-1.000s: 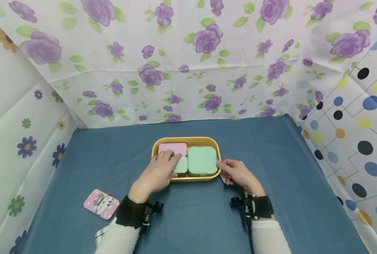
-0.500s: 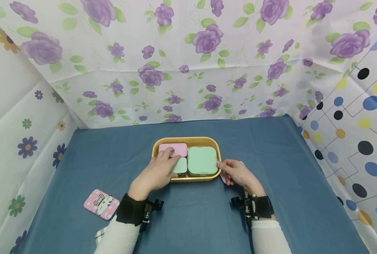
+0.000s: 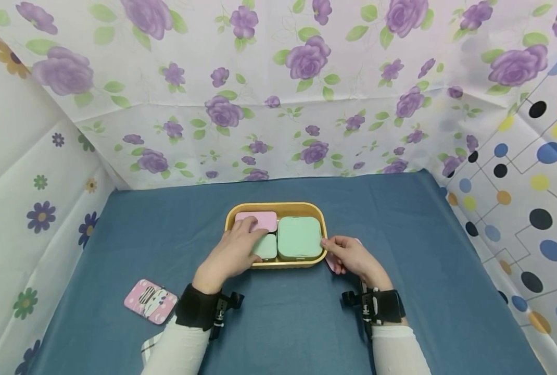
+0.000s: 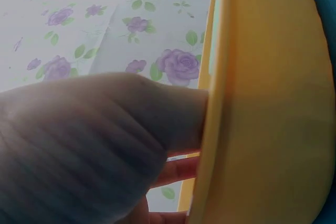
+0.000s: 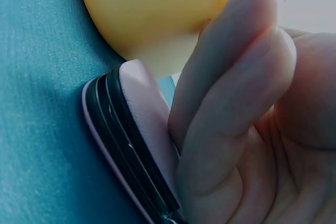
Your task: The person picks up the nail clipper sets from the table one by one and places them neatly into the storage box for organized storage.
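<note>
A yellow tray (image 3: pixel 278 265) holds a pink tin (image 3: pixel 265 221), a large mint-green tin (image 3: pixel 299 238) and a smaller mint-green tin (image 3: pixel 267 247). My left hand (image 3: pixel 231 250) reaches over the tray's left end, its thumb and fingers bent about the smaller green tin; the hand covers that tin's left part. In the left wrist view the thumb passes behind the tray's wall (image 4: pixel 268 98). At the tray's right end my right hand (image 3: pixel 351 256) pinches the rim, other fingers curled. Beneath it lies another pink tin (image 5: pixel 144 108) with dark sides, mostly hidden in the head view.
On the left of the blue cloth (image 3: pixel 288 323) lies a pink tin with a cartoon picture (image 3: pixel 150 301). A pale checked item (image 3: pixel 148 346) shows partly from under the left sleeve. Flowered and dotted sheets (image 3: pixel 508 208) enclose the back and sides.
The smaller green tin sits slightly nearer the tray's front, and my left fingers have shifted a little over it. My right hand keeps its place at the rim.
</note>
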The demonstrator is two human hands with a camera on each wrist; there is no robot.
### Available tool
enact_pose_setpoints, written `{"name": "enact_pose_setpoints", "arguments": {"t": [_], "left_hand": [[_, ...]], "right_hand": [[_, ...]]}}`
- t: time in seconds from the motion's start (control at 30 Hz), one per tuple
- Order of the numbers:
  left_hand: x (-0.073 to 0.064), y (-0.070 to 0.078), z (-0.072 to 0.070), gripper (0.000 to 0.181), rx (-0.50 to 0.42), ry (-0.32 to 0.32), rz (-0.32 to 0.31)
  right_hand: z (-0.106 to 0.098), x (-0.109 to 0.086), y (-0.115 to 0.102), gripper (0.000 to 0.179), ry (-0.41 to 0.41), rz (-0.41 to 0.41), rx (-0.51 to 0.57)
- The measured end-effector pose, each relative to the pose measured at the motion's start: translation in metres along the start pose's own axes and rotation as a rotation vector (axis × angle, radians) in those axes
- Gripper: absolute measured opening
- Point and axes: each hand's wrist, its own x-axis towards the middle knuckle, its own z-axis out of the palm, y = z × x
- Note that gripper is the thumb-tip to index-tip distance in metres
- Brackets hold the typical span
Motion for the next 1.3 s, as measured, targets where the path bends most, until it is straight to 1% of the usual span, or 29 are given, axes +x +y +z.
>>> {"name": "enact_pose_setpoints", "arguments": {"t": [0.13, 0.3, 0.53, 0.77, 0.9, 1.2, 1.3], "left_hand": [[0.0006, 0.0008, 0.0022, 0.061, 0.004, 0.03, -0.013], [0.0006, 0.0008, 0.0038, 0.06, 0.007, 0.043, -0.024], [-0.0001, 0.0005, 0.0044, 0.06, -0.013, 0.031, -0.046], [0.0001, 0.0, 0.005, 0.06, -0.016, 0.033, -0.045], [0.0003, -0.0003, 0.0051, 0.06, -0.017, 0.029, -0.045], [-0.001, -0.0001, 0.004, 0.061, -0.01, 0.019, -0.033], [-0.0018, -0.0003, 0.003, 0.062, -0.01, 0.013, -0.017]], "right_hand": [[-0.0004, -0.0004, 0.0003, 0.058, -0.004, 0.001, 0.002], [-0.0005, -0.0005, 0.0002, 0.058, -0.006, -0.002, 0.004], [0.0007, -0.0005, -0.0006, 0.058, -0.001, 0.009, -0.001], [0.0002, -0.0007, -0.0018, 0.055, 0.005, -0.002, -0.002], [0.0007, -0.0015, -0.0034, 0.056, 0.004, 0.003, -0.004], [-0.0007, -0.0006, -0.0037, 0.057, -0.007, 0.001, 0.005], [-0.0012, -0.0003, -0.0031, 0.057, -0.006, 0.001, 0.003]]}}
